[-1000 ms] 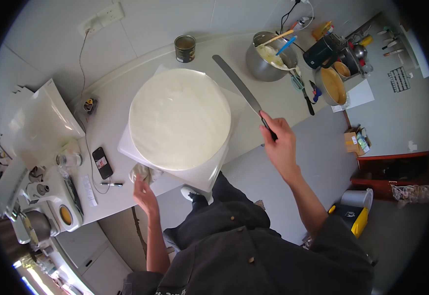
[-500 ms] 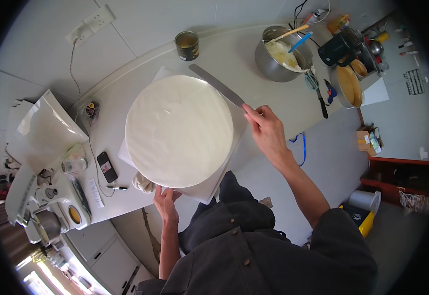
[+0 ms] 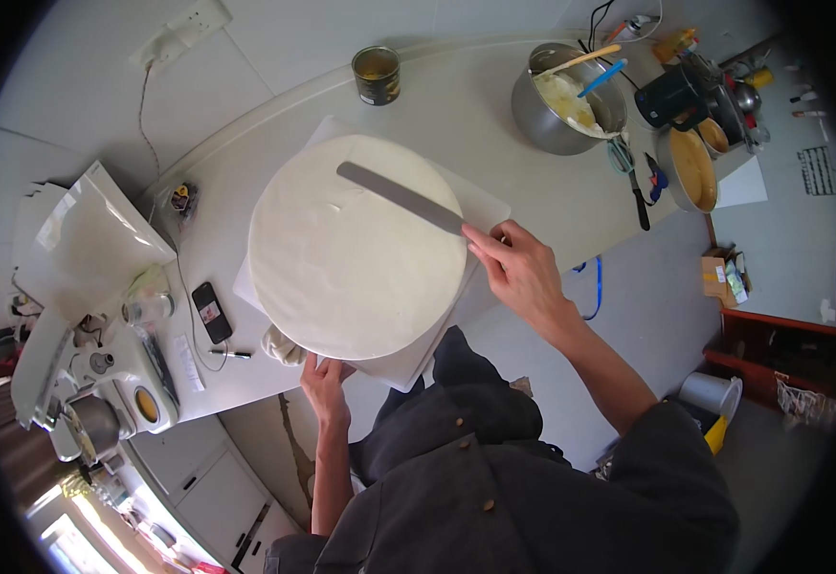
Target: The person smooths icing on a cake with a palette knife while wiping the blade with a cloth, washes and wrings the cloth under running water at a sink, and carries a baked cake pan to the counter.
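Note:
A large round cake [image 3: 341, 277] covered in smooth white cream fills the middle of the view, with a few small marks in its top. My right hand [image 3: 518, 273] is closed around the handle end of an icing spatula [image 3: 399, 198]. The long metal blade lies over the upper right part of the cake top; whether it touches the cream I cannot tell. At the near edge, my left hand [image 3: 325, 390] has curled fingers against the rim below the cake, and what they grip is hidden. A bunched cloth [image 3: 282, 346] sits beside that hand.
A metal bowl [image 3: 552, 120] of cream with two spatula handles stands at back right, near a whisk [image 3: 622, 153] and a round pan [image 3: 695, 172]. An open can [image 3: 377, 77] is behind the cake. Leftward are a phone [image 3: 211, 313] and a stand mixer [image 3: 102, 392].
My right hand has brought the spatula blade inward from beyond the cake's upper right edge to over its top. My left hand stays at the near rim. The view has shifted slightly.

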`<state>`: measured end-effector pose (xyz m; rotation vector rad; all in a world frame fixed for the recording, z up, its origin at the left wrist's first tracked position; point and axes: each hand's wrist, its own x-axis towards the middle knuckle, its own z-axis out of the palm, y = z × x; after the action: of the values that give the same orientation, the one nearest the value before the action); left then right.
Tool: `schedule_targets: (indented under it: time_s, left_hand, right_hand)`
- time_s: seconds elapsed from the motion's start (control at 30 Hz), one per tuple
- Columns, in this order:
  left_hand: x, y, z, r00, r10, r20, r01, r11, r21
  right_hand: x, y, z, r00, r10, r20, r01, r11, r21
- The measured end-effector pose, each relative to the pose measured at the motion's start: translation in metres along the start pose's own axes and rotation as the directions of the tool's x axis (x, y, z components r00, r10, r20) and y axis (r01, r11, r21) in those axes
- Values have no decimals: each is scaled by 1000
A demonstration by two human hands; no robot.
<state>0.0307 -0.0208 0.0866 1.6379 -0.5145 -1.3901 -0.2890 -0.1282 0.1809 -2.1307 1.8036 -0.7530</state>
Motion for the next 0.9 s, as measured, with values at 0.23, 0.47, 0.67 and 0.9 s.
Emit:
schedule_targets:
  time_s: [0.23, 0.47, 0.67, 0.9]
  left_hand:
    - [16, -3, -15, 999, 37, -30, -37, 999, -25]
    - [16, 1, -24, 992, 42, -115, -44, 999, -14]
    - [18, -13, -39, 981, 69, -183, -61, 997, 45]
    - [24, 6, -38, 976, 74, -205, -61, 996, 72]
  right_hand:
    - [-19, -12, -8, 980, -160, 120, 133, 970, 203]
    - [24, 21, -3, 985, 59, -159, -49, 997, 66]
    - [31, 23, 0, 989, 24, -143, -16, 998, 55]
    - [18, 15, 6, 997, -29, -66, 32, 998, 50]
